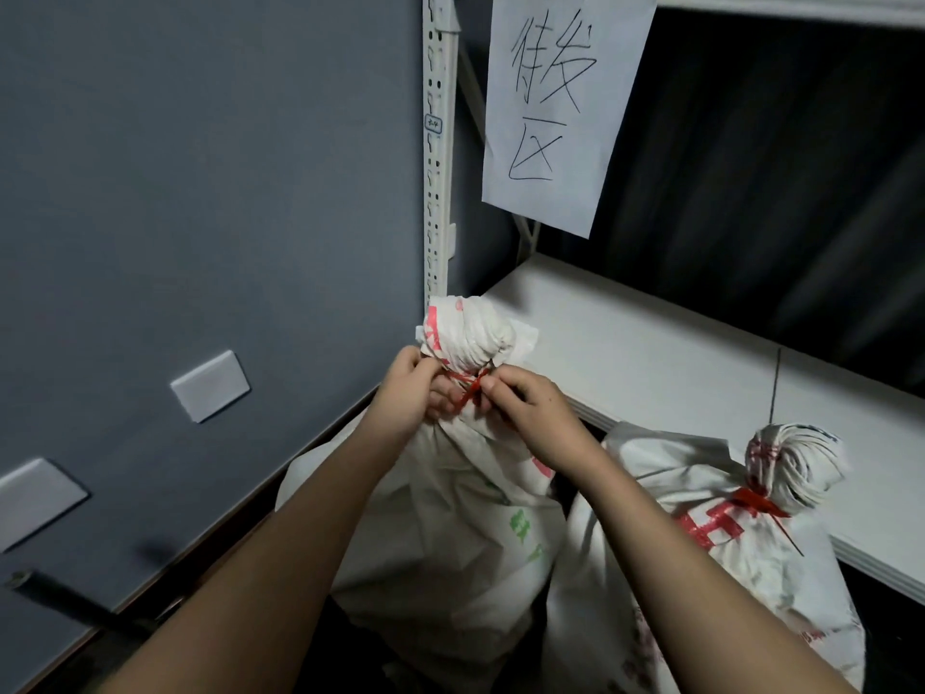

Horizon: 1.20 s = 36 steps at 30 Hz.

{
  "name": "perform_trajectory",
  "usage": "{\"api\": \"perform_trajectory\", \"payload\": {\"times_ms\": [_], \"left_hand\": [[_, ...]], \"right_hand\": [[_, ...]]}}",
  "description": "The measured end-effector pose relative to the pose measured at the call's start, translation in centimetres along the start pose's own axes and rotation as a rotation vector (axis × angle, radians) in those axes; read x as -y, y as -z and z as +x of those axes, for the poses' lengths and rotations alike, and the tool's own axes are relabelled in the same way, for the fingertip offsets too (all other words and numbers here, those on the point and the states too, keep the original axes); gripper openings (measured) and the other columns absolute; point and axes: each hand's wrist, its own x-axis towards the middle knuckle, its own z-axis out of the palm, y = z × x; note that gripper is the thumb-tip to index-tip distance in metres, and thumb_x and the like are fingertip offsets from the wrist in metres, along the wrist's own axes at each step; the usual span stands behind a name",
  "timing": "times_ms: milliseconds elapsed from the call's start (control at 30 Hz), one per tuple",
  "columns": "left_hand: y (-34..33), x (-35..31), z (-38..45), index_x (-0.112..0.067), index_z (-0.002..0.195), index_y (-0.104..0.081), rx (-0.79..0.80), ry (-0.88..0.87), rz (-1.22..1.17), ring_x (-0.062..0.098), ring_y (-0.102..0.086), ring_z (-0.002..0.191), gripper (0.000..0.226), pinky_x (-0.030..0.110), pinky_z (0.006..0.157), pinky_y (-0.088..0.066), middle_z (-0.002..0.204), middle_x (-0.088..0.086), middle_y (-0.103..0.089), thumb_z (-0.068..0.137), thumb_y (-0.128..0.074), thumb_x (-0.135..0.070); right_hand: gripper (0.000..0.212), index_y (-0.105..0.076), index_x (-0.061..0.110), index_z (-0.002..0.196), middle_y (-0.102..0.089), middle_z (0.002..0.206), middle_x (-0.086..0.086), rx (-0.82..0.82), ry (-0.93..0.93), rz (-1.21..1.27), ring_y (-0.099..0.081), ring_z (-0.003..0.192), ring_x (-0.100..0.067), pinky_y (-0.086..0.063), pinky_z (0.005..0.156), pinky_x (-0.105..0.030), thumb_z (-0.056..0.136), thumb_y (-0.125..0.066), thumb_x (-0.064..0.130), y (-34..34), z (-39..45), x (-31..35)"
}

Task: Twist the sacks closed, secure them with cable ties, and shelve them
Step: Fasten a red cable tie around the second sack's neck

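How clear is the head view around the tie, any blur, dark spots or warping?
Head view: hands and red cable tie slightly soft but readable; shelf upright bows from wide-angle distortion; the shelf recess is dark.

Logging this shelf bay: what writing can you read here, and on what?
"待发区": handwritten on the paper sign hanging from the shelf.
Small tag on the shelf post: too small to read.
Red and green print on the left sack and the right sack: creased, unreadable.
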Motion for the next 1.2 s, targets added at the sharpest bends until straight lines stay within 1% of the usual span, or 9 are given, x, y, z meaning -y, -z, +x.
{"api": "perform_trajectory", "payload": {"times_ms": [100, 167, 333, 500, 633, 767, 933, 1067, 1200], "left_hand": [[-0.3, 0.7, -0.6, -0.016, 0.080, -0.042, -0.035, -0.112, 0.208, 0.005, -0.053, 0.050, 0.020, 0.025, 0.055, -0.041, 0.059, -0.004, -0.058, 0.091, -0.055, -0.024], [-0.2, 1.6, -0.6, -0.022, 0.078, -0.044, -0.098, -0.190, 0.377, 0.006, -0.055, 0.062, 0.034, 0.031, 0.065, -0.044, 0.066, -0.006, -0.057, 0.073, -0.066, -0.048], [-0.1, 2.3, -1.0, -0.019, 0.085, -0.053, -0.140, -0.371, 0.484, 0.006, -0.048, 0.095, 0.059, 0.021, 0.083, -0.040, 0.102, -0.007, -0.045, 0.053, -0.059, -0.068], [-0.2, 2.9, -0.5, -0.019, 0.078, -0.049, -0.146, -0.481, 0.382, -0.005, -0.049, 0.083, 0.041, 0.013, 0.073, -0.039, 0.090, -0.005, -0.048, 0.068, -0.059, -0.057], [-0.1, 3.7, 0.2, -0.016, 0.067, -0.051, -0.134, -0.550, 0.534, 0.001, -0.050, 0.074, 0.037, 0.015, 0.064, -0.037, 0.079, -0.007, -0.048, 0.076, -0.051, -0.052], [0.1, 4.0, 1.1, -0.016, 0.060, -0.042, -0.061, -0.584, 0.560, 0.002, -0.042, 0.065, 0.034, 0.011, 0.061, -0.033, 0.077, -0.008, -0.039, 0.083, -0.057, -0.036], [0.7, 4.1, 1.6, -0.014, 0.061, -0.042, 0.002, -0.594, 0.549, 0.007, -0.041, 0.067, 0.032, 0.008, 0.065, -0.034, 0.085, -0.007, -0.037, 0.087, -0.059, -0.021], [1.4, 3.5, 2.0, -0.029, 0.058, -0.037, 0.031, -0.585, 0.569, 0.005, -0.042, 0.067, 0.033, 0.014, 0.062, -0.032, 0.080, -0.003, -0.043, 0.084, -0.058, -0.031], [1.9, 3.1, 2.3, -0.024, 0.054, -0.044, 0.063, -0.558, 0.495, 0.001, -0.045, 0.064, 0.035, 0.017, 0.062, -0.033, 0.066, -0.005, -0.047, 0.084, -0.063, -0.026]], "right_hand": [[0.037, -0.054, 0.018, 0.061, -0.057, 0.065, -0.005, -0.153, -0.033, 0.183, -0.045, 0.058, -0.005, -0.036, 0.062, -0.026, 0.098, -0.049, 0.017, -1.4, -0.1, -0.3], [0.036, -0.053, 0.015, 0.061, -0.055, 0.064, -0.005, -0.237, -0.051, 0.242, -0.046, 0.062, -0.009, -0.036, 0.064, -0.027, 0.097, -0.049, 0.017, -2.0, 0.0, -0.4], [0.034, -0.048, 0.015, 0.061, -0.046, 0.061, 0.002, -0.361, -0.113, 0.334, -0.041, 0.063, -0.008, -0.034, 0.063, -0.028, 0.095, -0.050, 0.009, -2.9, -0.1, 0.2], [0.032, -0.050, 0.010, 0.064, -0.043, 0.058, -0.007, -0.296, -0.177, 0.430, -0.040, 0.059, -0.017, -0.035, 0.061, -0.029, 0.097, -0.047, 0.011, -3.1, -0.1, 0.7], [0.033, -0.055, 0.010, 0.064, -0.051, 0.062, -0.004, -0.205, -0.225, 0.505, -0.047, 0.055, -0.004, -0.038, 0.059, -0.015, 0.096, -0.048, 0.008, -2.8, -0.1, 0.6], [0.040, -0.059, 0.023, 0.055, -0.056, 0.079, -0.004, -0.248, -0.090, 0.204, -0.051, 0.079, 0.000, -0.037, 0.080, -0.016, 0.092, -0.055, 0.009, -2.4, 0.3, -0.4], [0.040, -0.056, 0.021, 0.054, -0.047, 0.075, 0.003, -0.260, 0.026, 0.122, -0.047, 0.077, 0.003, -0.033, 0.074, -0.008, 0.089, -0.057, 0.003, -2.2, 0.1, -0.6], [0.042, -0.054, 0.019, 0.053, -0.050, 0.075, 0.003, -0.225, 0.000, 0.182, -0.049, 0.078, 0.001, -0.036, 0.076, -0.012, 0.091, -0.054, 0.003, -2.1, -0.2, -0.7], [0.037, -0.051, 0.022, 0.047, -0.054, 0.074, -0.006, -0.203, -0.093, 0.311, -0.054, 0.082, -0.015, -0.038, 0.077, -0.029, 0.084, -0.055, 0.018, -2.1, -0.2, -0.9]]}}
